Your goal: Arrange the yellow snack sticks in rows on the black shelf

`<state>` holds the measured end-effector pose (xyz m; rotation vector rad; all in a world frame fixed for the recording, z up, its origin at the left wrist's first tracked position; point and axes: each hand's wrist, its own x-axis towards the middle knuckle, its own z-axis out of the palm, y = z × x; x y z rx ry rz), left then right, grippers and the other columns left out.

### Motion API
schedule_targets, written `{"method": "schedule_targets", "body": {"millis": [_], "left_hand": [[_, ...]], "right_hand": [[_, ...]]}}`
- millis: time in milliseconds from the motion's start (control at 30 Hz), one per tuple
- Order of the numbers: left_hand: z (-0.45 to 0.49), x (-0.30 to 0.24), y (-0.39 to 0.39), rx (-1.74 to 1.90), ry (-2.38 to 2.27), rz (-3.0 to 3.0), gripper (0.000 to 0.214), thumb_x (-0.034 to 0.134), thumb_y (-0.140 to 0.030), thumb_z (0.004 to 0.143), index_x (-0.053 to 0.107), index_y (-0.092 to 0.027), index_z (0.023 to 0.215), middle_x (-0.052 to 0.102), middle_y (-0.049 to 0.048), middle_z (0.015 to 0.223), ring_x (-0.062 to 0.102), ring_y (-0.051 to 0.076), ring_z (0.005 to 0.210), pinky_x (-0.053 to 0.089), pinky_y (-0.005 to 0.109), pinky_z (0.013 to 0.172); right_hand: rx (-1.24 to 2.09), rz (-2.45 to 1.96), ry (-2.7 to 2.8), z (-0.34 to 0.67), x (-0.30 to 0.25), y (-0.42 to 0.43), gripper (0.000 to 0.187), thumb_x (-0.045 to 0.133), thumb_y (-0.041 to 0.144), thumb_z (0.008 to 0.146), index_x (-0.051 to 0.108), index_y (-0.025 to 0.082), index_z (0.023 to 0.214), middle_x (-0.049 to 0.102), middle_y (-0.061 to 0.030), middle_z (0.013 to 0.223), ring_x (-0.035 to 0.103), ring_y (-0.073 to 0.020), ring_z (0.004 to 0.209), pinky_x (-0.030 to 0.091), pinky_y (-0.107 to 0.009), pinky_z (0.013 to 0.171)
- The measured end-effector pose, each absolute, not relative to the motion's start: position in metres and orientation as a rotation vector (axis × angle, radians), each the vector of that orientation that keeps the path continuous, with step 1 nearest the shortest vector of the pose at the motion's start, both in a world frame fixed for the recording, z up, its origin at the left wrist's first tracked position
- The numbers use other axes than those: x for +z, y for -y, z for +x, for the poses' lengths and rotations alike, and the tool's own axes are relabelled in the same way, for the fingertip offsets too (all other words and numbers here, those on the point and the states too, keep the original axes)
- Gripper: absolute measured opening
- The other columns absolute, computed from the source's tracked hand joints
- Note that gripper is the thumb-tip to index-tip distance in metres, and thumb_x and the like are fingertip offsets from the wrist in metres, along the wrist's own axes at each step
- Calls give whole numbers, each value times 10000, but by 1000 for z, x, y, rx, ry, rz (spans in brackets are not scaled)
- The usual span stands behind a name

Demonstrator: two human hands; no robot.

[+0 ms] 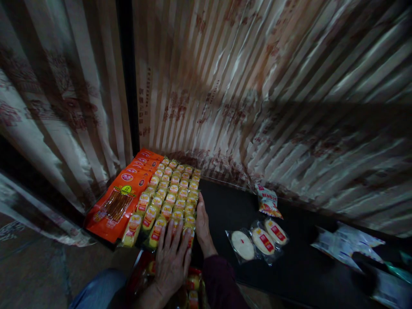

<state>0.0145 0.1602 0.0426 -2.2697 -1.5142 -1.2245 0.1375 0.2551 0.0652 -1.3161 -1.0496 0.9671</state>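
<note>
Several rows of small yellow-wrapped packaged cakes (pixel 170 199) with red and white labels stand on the black shelf. My left hand (pixel 172 259) lies with its fingers spread over the front packets of these rows. Along their right side, my right hand (pixel 203 225) rests with fingers stretched out against the end packets; its fingertips are partly hidden. Neither hand is closed around a packet. Left of the cakes, orange snack pouches (pixel 124 193) with brown sticks showing through a window overlap in a row. Below my left hand sits a container of more yellow packets (pixel 193 283).
On the black shelf (pixel 222 206) to the right lie several round white cakes in clear wrap (pixel 264 240) and a small red-and-white snack bag (pixel 268 201). Farther right are pale plastic packets (pixel 349 244). A pleated printed curtain (pixel 206 86) hangs behind, beside a dark post (pixel 128 73).
</note>
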Motion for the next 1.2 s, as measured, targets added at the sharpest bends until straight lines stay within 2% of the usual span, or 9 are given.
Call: {"method": "schedule_targets", "body": {"millis": [133, 233, 500, 600, 700, 767, 1033, 1200], "left_hand": [[19, 40, -161, -1293, 1526, -2216, 512, 594, -314, 865, 529, -223, 1364, 496, 68, 1462, 271, 278, 1453, 130, 482, 1215], [16, 43, -163, -1301, 1501, -2194, 470, 579, -296, 875, 556, -212, 1337, 491, 87, 1464, 269, 275, 1455, 130, 477, 1216], [13, 54, -170, -1266, 1453, -2168, 397, 540, -284, 898, 611, -170, 1271, 588, 136, 1355, 241, 248, 1468, 111, 437, 1222], [14, 52, -171, -1328, 1451, -2152, 378, 536, -287, 901, 624, -170, 1250, 603, 140, 1336, 259, 247, 1462, 123, 448, 1219], [14, 52, -171, -1345, 1418, -2151, 366, 542, -274, 897, 630, -171, 1237, 624, 137, 1309, 280, 240, 1454, 127, 456, 1219], [13, 53, -170, -1326, 1396, -2162, 367, 547, -267, 892, 630, -168, 1236, 628, 136, 1304, 276, 235, 1456, 120, 452, 1222], [12, 54, -176, -1313, 1380, -2146, 374, 520, -289, 900, 641, -141, 1222, 659, 146, 1253, 251, 227, 1465, 101, 439, 1227], [15, 49, -177, -1347, 1410, -2138, 380, 519, -289, 903, 632, -155, 1241, 640, 134, 1291, 278, 222, 1456, 114, 433, 1225]], "right_hand": [[949, -1275, 884, 141, 62, -267, 773, 362, 685, 878, 343, 208, 1485, 313, -51, 1575, 274, -195, 1463, 218, -383, 1207], [983, -1256, 734, 143, 61, -292, 807, 336, 715, 860, 327, 211, 1490, 289, -53, 1582, 268, -201, 1466, 241, -402, 1196], [1200, -1134, 696, 126, 76, -321, 845, 381, 769, 812, 329, 269, 1490, 432, -26, 1513, 472, -215, 1351, 396, -373, 1115], [1133, -1199, 677, 132, 74, -321, 823, 365, 751, 832, 341, 251, 1486, 402, -24, 1530, 405, -207, 1398, 345, -372, 1151], [1030, -1242, 661, 144, 70, -332, 815, 320, 717, 867, 310, 200, 1497, 284, -29, 1580, 261, -179, 1465, 211, -364, 1209], [994, -1258, 648, 153, 70, -344, 797, 285, 685, 893, 293, 169, 1501, 257, -38, 1585, 231, -166, 1473, 151, -356, 1222], [1091, -1238, 702, 159, 69, -378, 738, 372, 675, 882, 468, 170, 1412, 391, -35, 1521, 347, -185, 1429, 200, -349, 1213], [1155, -1189, 676, 155, 75, -373, 734, 332, 674, 897, 442, 183, 1432, 392, -35, 1523, 348, -178, 1429, 223, -341, 1208]]}}
